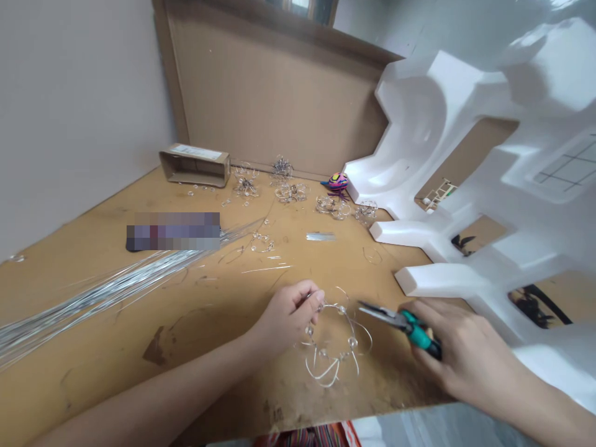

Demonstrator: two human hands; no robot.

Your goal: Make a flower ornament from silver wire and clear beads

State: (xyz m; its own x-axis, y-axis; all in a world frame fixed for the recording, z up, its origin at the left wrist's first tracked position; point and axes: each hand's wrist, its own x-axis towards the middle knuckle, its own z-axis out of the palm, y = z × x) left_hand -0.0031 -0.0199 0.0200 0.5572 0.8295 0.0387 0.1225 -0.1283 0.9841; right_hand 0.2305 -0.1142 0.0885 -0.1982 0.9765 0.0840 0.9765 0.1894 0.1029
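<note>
My left hand (291,313) pinches the edge of a looped wire ornament with clear beads (333,366), which rests on the tan wooden work board (107,366). My right hand (459,351) grips teal-handled needle-nose pliers (410,326). Their steel jaws point left, a little apart from the wire loops. A long bundle of thin silver wires (107,298) lies across the board's left side. Several finished wire-and-bead flowers (291,192) sit towards the back.
A large white moulded foam packing piece (465,155) stands along the right, jutting over the board. A cardboard box (195,164) lies at the back left, against a cardboard panel (274,93). A pixelated dark object (172,231) and a colourful egg-shaped ornament (338,183) also sit on the board.
</note>
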